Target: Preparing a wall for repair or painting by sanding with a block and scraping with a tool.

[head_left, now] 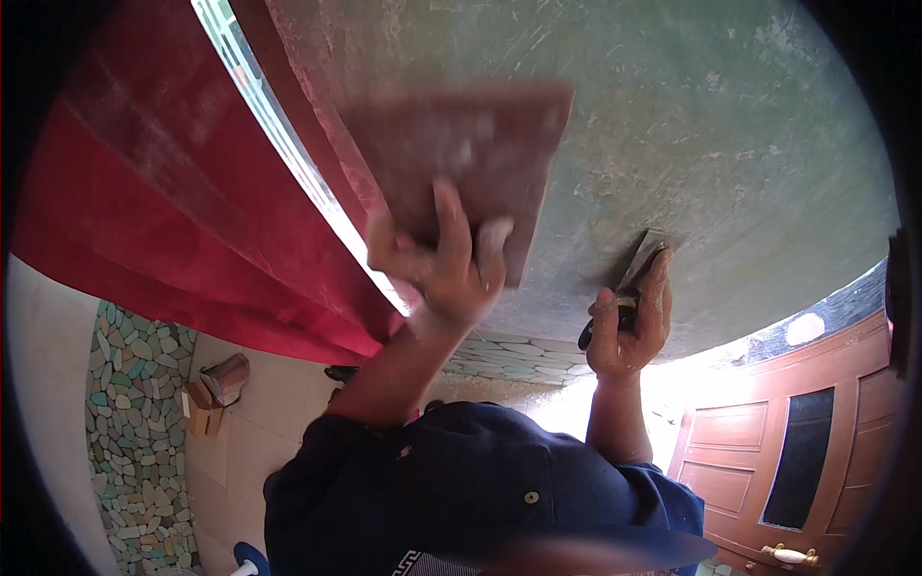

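Note:
My left hand [451,259] grips a brown rectangular board [461,144] with pale smudges on it, held up close to the green wall. Its fingers lie spread over the near face, slightly blurred by motion. To the right, my right hand [629,326] is wrapped round the dark handle of a putty knife [642,259], one finger stretched along the metal blade. The blade's tip meets or nearly meets the green wall [730,192], whose surface carries whitish patches and scratches.
A red curtain [173,173] hangs at the left beside a bright window gap [279,125]. Below it, a cardboard box [202,411] sits on the tiled floor [279,403] near a pebble-stone strip [144,413]. A brown wooden door [740,451] is at the lower right.

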`<action>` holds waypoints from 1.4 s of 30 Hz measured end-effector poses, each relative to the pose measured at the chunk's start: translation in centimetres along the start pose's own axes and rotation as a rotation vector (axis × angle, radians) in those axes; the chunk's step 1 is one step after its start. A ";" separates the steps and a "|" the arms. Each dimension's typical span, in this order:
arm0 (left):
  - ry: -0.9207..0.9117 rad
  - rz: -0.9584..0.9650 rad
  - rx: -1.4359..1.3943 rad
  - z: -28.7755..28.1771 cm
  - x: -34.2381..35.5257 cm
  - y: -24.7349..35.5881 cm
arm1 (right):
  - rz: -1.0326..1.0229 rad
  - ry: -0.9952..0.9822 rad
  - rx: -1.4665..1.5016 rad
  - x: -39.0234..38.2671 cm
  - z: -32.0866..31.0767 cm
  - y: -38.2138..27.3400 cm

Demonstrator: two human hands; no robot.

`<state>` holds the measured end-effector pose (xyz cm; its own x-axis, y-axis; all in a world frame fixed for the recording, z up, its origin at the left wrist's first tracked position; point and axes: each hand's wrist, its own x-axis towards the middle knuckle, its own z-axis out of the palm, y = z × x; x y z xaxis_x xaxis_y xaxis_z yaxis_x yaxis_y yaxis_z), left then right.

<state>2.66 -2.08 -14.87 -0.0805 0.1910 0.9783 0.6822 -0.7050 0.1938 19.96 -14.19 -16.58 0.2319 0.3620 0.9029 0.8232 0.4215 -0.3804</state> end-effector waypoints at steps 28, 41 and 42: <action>0.299 0.107 0.019 -0.1 19.4 4.7 | -0.066 0.042 -0.015 0.7 0.6 0.0; -0.025 0.021 -0.065 0.1 0.1 0.9 | -0.005 0.022 0.040 0.5 0.5 -0.5; -0.046 0.008 -0.066 -0.1 0.2 1.0 | -0.004 0.022 0.039 0.2 0.5 -0.6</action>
<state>3.23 -2.82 -14.48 -0.0401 0.2153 0.9757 0.6332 -0.7499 0.1915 19.27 -13.93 -16.27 0.2407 0.3417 0.9085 0.8036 0.4547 -0.3839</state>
